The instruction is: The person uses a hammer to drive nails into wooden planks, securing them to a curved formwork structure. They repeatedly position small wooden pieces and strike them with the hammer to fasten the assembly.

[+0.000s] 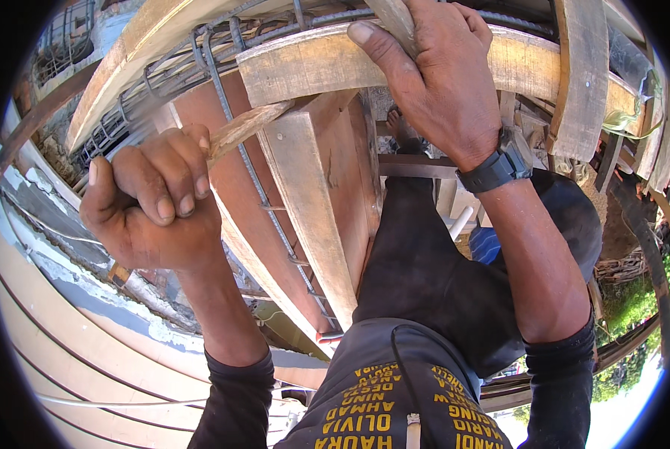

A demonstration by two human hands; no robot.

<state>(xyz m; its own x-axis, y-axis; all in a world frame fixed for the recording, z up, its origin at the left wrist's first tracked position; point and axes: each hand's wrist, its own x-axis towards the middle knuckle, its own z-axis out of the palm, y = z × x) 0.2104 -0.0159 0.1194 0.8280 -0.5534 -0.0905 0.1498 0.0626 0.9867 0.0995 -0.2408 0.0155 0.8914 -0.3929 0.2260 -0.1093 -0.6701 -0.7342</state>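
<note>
Your left hand [151, 198] is wrapping in a fist around a wooden stick [245, 133], whose free tip is pointing toward the lower left corner of a thick plank [312, 69]. Your right hand [443, 86] is resting over the middle of that plank, well apart from the left, with a narrow wooden strip [396, 22] lying between thumb and fingers at the plank's upper edge; whether it is clamping that strip, I cannot tell. A short board [580, 82] is crossing the plank near its right end. Beyond the plank's left end, a steel rebar cage [196, 71] is running along, and below its lower edge a wooden beam [305, 179] is slanting down beside your leg [410, 247].
</note>
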